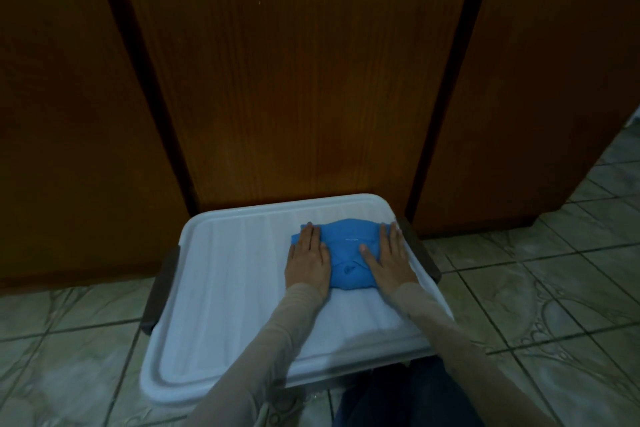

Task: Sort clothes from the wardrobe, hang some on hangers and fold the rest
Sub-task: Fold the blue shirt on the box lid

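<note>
Fingers [309, 236] of the left hand [307, 255] lie straight and close together, flat on the left end of a small bright-blue folded cloth garment [349, 253]; fingers of the right hand [389, 255] lie the same way on its right end. Neither hand holds anything; both press palm-down.

Step in hand, as I judge it: flattening the finished fold. Press evenly from both ends, smooth toward the middle seam, keep the edges squared, lift straight up so the layers don't spring open.

Garment sits between and under the fingers, on the right half of a white ribbed plastic lid [221, 270] that serves as the tabletop. Compact rectangular bundle, soft knit look, an overlapping flap across the middle, a faint pale mark near its top. Beyond the fingertips stand dark brown wooden wardrobe doors [294, 80]. Light is dim; fabric detail hard to read.
</note>
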`<control>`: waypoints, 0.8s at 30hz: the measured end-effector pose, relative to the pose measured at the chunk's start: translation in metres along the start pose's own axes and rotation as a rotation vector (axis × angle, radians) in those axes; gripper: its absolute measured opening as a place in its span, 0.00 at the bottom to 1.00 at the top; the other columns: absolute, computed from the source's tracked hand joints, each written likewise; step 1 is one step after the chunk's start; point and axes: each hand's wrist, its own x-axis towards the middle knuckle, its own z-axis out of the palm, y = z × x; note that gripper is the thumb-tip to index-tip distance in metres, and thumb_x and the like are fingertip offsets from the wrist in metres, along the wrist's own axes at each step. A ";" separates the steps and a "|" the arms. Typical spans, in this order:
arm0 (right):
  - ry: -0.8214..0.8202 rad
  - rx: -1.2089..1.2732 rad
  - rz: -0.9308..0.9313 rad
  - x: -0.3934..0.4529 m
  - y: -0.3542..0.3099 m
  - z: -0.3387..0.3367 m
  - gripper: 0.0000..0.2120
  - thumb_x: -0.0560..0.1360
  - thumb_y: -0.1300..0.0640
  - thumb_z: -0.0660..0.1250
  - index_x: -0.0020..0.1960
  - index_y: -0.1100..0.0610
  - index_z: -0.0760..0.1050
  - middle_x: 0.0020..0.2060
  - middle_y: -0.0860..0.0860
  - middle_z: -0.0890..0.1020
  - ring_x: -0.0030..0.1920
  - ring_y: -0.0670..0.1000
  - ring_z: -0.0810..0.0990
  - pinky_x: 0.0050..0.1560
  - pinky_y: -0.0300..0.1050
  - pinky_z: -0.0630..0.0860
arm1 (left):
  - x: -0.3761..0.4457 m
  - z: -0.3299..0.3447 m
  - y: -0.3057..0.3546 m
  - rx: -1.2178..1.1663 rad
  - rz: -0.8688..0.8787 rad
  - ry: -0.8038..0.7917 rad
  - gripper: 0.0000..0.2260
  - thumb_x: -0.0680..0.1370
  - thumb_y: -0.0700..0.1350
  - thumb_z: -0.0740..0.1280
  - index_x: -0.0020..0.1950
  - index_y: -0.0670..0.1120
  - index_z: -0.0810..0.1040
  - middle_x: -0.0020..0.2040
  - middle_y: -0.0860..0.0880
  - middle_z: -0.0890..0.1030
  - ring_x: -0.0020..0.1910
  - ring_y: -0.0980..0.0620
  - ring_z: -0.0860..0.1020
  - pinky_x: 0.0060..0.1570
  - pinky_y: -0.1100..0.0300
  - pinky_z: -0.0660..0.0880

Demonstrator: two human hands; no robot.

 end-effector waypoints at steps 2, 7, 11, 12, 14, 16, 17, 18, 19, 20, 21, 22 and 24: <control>-0.003 0.045 0.016 0.001 0.000 -0.001 0.36 0.80 0.42 0.49 0.75 0.56 0.32 0.75 0.52 0.35 0.75 0.51 0.35 0.74 0.47 0.39 | 0.000 -0.001 0.000 -0.038 -0.042 -0.046 0.23 0.84 0.48 0.45 0.77 0.44 0.45 0.78 0.48 0.45 0.76 0.53 0.46 0.73 0.60 0.45; 0.127 0.341 0.163 -0.004 -0.004 -0.003 0.35 0.79 0.43 0.54 0.77 0.55 0.39 0.76 0.54 0.44 0.76 0.56 0.50 0.73 0.49 0.53 | -0.014 -0.009 0.008 -0.056 -0.343 0.004 0.28 0.82 0.54 0.48 0.77 0.40 0.45 0.75 0.42 0.57 0.74 0.44 0.56 0.70 0.51 0.58; 0.231 0.408 0.284 -0.011 -0.010 -0.009 0.31 0.80 0.49 0.57 0.77 0.60 0.48 0.74 0.59 0.59 0.72 0.60 0.61 0.70 0.50 0.60 | -0.018 -0.018 0.013 -0.128 -0.423 -0.035 0.28 0.82 0.55 0.50 0.76 0.39 0.51 0.72 0.40 0.63 0.70 0.42 0.60 0.66 0.50 0.61; 0.224 0.425 0.323 -0.013 -0.013 -0.009 0.31 0.80 0.48 0.57 0.76 0.60 0.50 0.73 0.59 0.62 0.71 0.60 0.63 0.69 0.51 0.62 | -0.017 -0.020 0.015 -0.155 -0.434 -0.053 0.28 0.81 0.56 0.51 0.76 0.41 0.51 0.72 0.40 0.62 0.70 0.41 0.60 0.66 0.49 0.61; 0.213 0.407 0.372 -0.017 -0.015 -0.009 0.31 0.79 0.46 0.57 0.76 0.58 0.51 0.71 0.60 0.64 0.70 0.61 0.64 0.68 0.51 0.62 | -0.019 -0.022 0.021 -0.187 -0.412 -0.082 0.28 0.81 0.57 0.50 0.76 0.44 0.50 0.73 0.40 0.60 0.70 0.41 0.60 0.67 0.49 0.60; 0.221 0.371 0.363 -0.021 -0.017 -0.010 0.31 0.79 0.44 0.55 0.76 0.57 0.51 0.71 0.59 0.64 0.70 0.61 0.63 0.69 0.51 0.61 | -0.022 -0.023 0.025 -0.235 -0.354 -0.088 0.27 0.82 0.55 0.50 0.77 0.47 0.46 0.74 0.41 0.57 0.70 0.40 0.61 0.67 0.49 0.60; 0.232 0.386 0.340 -0.023 -0.017 -0.010 0.30 0.80 0.44 0.55 0.76 0.57 0.52 0.71 0.60 0.64 0.70 0.61 0.64 0.69 0.51 0.61 | -0.024 -0.022 0.026 -0.248 -0.333 -0.094 0.26 0.82 0.55 0.50 0.77 0.48 0.45 0.75 0.42 0.55 0.71 0.39 0.61 0.68 0.49 0.60; 0.240 0.423 0.313 -0.025 -0.017 -0.011 0.29 0.80 0.45 0.55 0.76 0.57 0.53 0.71 0.60 0.65 0.69 0.61 0.65 0.68 0.51 0.63 | -0.026 -0.023 0.027 -0.252 -0.318 -0.101 0.26 0.82 0.55 0.49 0.77 0.50 0.44 0.76 0.43 0.54 0.71 0.39 0.61 0.68 0.50 0.60; 0.240 0.460 0.294 -0.028 -0.018 -0.011 0.28 0.80 0.46 0.55 0.75 0.57 0.53 0.70 0.61 0.64 0.68 0.61 0.66 0.66 0.50 0.65 | -0.027 -0.023 0.026 -0.256 -0.314 -0.111 0.26 0.82 0.55 0.49 0.77 0.50 0.44 0.76 0.43 0.53 0.71 0.39 0.62 0.68 0.50 0.60; 0.233 0.488 0.287 -0.031 -0.019 -0.013 0.28 0.80 0.47 0.55 0.76 0.57 0.53 0.70 0.61 0.63 0.68 0.61 0.66 0.64 0.49 0.66 | -0.028 -0.023 0.025 -0.268 -0.315 -0.121 0.26 0.82 0.55 0.50 0.77 0.51 0.44 0.76 0.43 0.53 0.70 0.39 0.63 0.68 0.50 0.60; 0.225 0.506 0.288 -0.034 -0.019 -0.016 0.28 0.80 0.47 0.55 0.76 0.56 0.52 0.70 0.62 0.62 0.68 0.62 0.66 0.64 0.49 0.66 | -0.028 -0.024 0.024 -0.289 -0.321 -0.129 0.26 0.82 0.54 0.51 0.77 0.51 0.45 0.76 0.42 0.55 0.70 0.38 0.64 0.68 0.50 0.61; 0.220 0.525 0.290 -0.036 -0.019 -0.019 0.28 0.80 0.47 0.56 0.76 0.55 0.52 0.70 0.62 0.61 0.68 0.62 0.66 0.64 0.50 0.67 | -0.028 -0.025 0.025 -0.315 -0.326 -0.128 0.26 0.82 0.54 0.52 0.77 0.51 0.46 0.75 0.41 0.57 0.69 0.38 0.65 0.67 0.51 0.62; 0.225 0.569 0.273 -0.039 -0.017 -0.028 0.28 0.80 0.47 0.58 0.76 0.53 0.53 0.71 0.61 0.62 0.68 0.62 0.66 0.64 0.50 0.67 | -0.030 -0.029 0.030 -0.397 -0.332 -0.090 0.25 0.82 0.52 0.54 0.77 0.51 0.50 0.71 0.39 0.62 0.66 0.38 0.68 0.65 0.51 0.65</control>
